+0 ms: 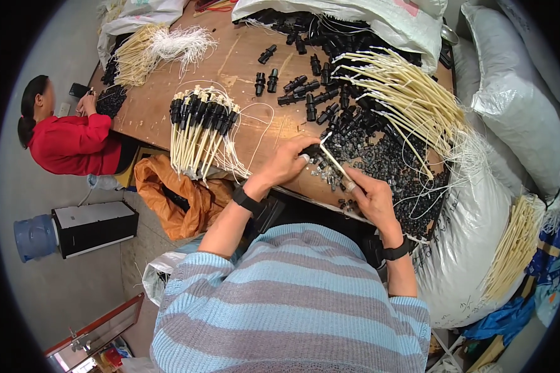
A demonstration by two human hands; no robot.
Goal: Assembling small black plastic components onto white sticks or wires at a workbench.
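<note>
My right hand (374, 198) pinches the near end of a cream tube (336, 161) beside small dark pieces (382, 160), presumably heaped close for easy reach, while my left hand (285, 163) meets its tip, grip unclear.

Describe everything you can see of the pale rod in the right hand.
The pale rod is slim, straight and cream-coloured, its material unclear. A whitish piece angles off its upper end. It slants from upper left to lower right over small dark parts. The right hand grips its lower end; the left hand is by its upper end, contact unclear.
</note>
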